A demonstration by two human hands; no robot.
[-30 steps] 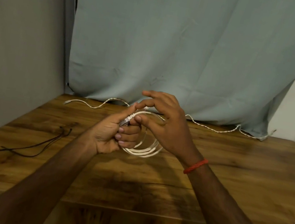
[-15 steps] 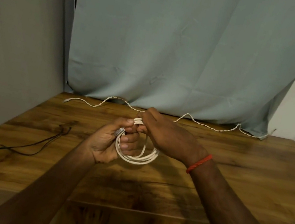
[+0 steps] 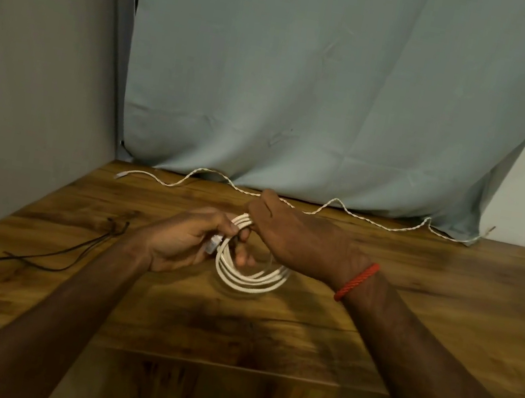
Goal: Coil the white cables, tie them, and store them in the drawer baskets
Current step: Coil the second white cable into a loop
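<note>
A coiled white cable [image 3: 249,278] hangs in several loops above the middle of the wooden table [image 3: 412,293]. My left hand [image 3: 188,242] pinches the coil's upper left side, with a plug end showing by its fingers. My right hand [image 3: 299,239] lies palm down over the top of the coil and grips it there; its fingertips are hidden. A second white cable [image 3: 339,208], uncoiled and wavy, lies along the table's far edge by the curtain.
Thin black ties [image 3: 47,253] lie on the left part of the table. A pale blue curtain [image 3: 308,85] hangs behind, and a grey wall [image 3: 29,90] closes off the left side. The table's front edge [image 3: 226,366] runs below my forearms.
My right hand has dropped from above the coil and closed over its top. The coil has turned and now hangs lower with its loops spread out.
</note>
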